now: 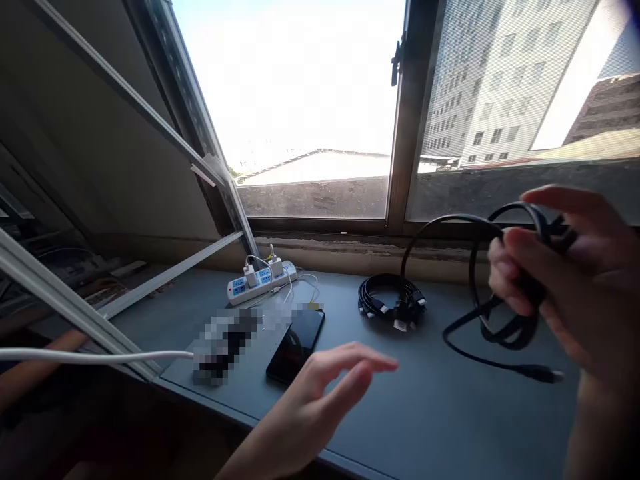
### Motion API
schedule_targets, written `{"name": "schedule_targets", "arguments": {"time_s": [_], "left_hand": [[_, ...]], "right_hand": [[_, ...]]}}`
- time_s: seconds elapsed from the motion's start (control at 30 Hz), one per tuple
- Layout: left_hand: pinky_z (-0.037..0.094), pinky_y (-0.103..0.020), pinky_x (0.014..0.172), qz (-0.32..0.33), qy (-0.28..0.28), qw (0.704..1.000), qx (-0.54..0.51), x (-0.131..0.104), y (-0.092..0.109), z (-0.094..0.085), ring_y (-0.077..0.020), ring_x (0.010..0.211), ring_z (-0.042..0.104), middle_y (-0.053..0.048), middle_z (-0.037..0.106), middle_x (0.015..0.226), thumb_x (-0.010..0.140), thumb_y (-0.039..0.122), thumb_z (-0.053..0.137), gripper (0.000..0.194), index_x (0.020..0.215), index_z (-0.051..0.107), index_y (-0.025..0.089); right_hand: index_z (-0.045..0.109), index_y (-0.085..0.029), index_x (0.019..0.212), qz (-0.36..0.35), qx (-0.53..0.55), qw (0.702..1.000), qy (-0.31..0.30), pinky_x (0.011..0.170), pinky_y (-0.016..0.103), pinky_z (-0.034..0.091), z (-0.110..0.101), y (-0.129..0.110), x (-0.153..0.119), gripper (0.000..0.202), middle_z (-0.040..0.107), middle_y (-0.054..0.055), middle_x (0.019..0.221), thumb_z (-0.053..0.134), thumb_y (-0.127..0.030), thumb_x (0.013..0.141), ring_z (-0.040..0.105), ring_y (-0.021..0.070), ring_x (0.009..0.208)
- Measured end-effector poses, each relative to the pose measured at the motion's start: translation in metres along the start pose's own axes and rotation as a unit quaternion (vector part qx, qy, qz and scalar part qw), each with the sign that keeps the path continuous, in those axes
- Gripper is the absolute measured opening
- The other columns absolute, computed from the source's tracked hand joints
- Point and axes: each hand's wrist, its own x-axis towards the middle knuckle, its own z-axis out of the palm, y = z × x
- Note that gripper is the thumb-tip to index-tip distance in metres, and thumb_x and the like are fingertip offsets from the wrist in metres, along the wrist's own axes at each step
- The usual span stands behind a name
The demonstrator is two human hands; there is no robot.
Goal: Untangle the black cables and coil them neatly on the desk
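My right hand (565, 267) is raised at the right, its fingers wrapped round a loosely coiled black cable (510, 333). One end of that cable hangs down with a dark connector (537, 373); a loop of it arches left toward the other coil. Low in the middle, my left hand (330, 400) hovers over the front of the table with thumb and fingers apart and nothing between them. Just beyond it lies a black phone (297, 343). A second coil of black cables (390, 300) with several connectors rests on the table between and beyond my hands.
A white power strip (263, 281) with chargers plugged in stands at the back of the grey table (425, 413). Metal frame bars (145, 113) slant across the left side, and a white cable (95, 358) crosses there. Behind the table is a window. Another person's arm (40, 367) shows at far left.
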Motion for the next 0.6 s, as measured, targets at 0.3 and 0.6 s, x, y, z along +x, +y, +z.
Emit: {"name": "schedule_targets", "arguments": {"time_s": [0.3, 0.6], "left_hand": [[0.03, -0.017, 0.034, 0.101, -0.036, 0.973, -0.204, 0.103, 0.059, 0.037, -0.0054, 0.032, 0.038, 0.007, 0.042, 0.045, 0.088, 0.047, 0.044, 0.043, 0.096, 0.064, 0.01], [0.041, -0.014, 0.045, 0.178, 0.027, 0.919, -0.351, 0.123, 0.056, 0.011, -0.0042, 0.044, 0.05, 0.006, 0.047, 0.054, 0.091, 0.031, 0.047, 0.021, 0.097, 0.058, 0.014]], "right_hand": [[0.052, -0.042, 0.124, -0.044, -0.082, 0.977, -0.192, 0.04, 0.026, 0.05, 0.015, -0.009, -0.015, 0.039, 0.056, -0.003, 0.063, 0.053, -0.035, 0.086, 0.056, 0.0147, 0.048], [0.057, -0.041, 0.113, -0.008, -0.013, 0.997, 0.081, 0.047, 0.034, 0.053, -0.016, -0.007, 0.009, 0.03, 0.057, -0.002, 0.063, 0.056, -0.034, 0.084, 0.058, 0.0164, 0.047]]}}
